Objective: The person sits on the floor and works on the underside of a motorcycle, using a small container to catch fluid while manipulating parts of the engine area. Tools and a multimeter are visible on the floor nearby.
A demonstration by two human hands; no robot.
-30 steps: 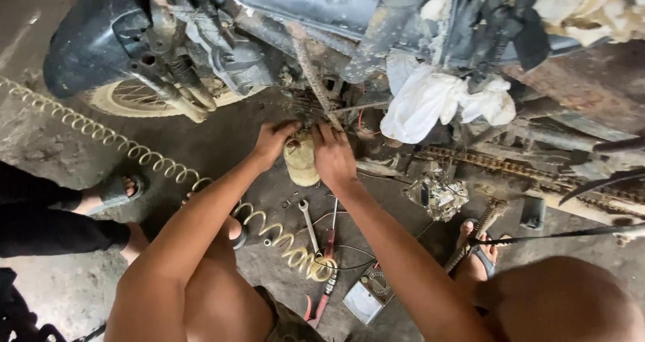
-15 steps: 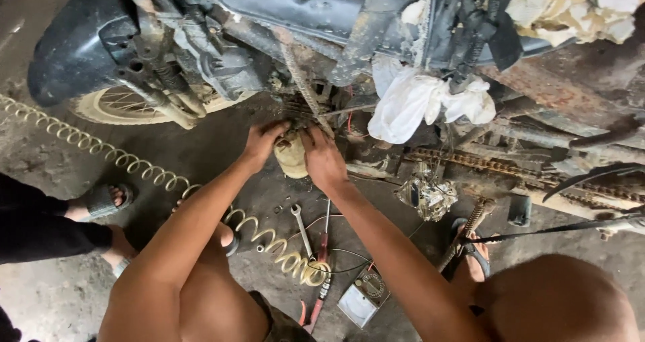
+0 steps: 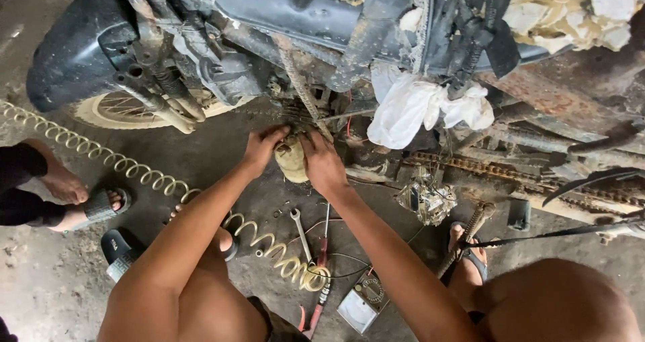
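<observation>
Both hands together under motorcycle [image 3: 322,19] engine: left hand [image 3: 265,147] and right hand [image 3: 321,160] clamped on yellowish rag [image 3: 290,162], working grimy part. Wrench [image 3: 300,231] on floor at 6 o'clock from rag. Firm grip likely needed.

A pale yellowish, grimy rag [image 3: 293,159] is seen against the dark grey, oil-stained concrete floor [image 3: 40,281]. A cream-yellow coiled air hose [image 3: 134,171] is marked by its regular spiral pattern. The black plastic mudguard [image 3: 74,46] is set above a tan-walled wheel [image 3: 114,110]. A crumpled white cloth [image 3: 410,110] is shown beside a rust-brown drive chain [image 3: 484,168]. A silver steel spanner [image 3: 300,233] and red-handled pliers [image 3: 316,308] are noted, with a white-faced meter [image 3: 363,302] and dark grey sandals [image 3: 101,206]
</observation>
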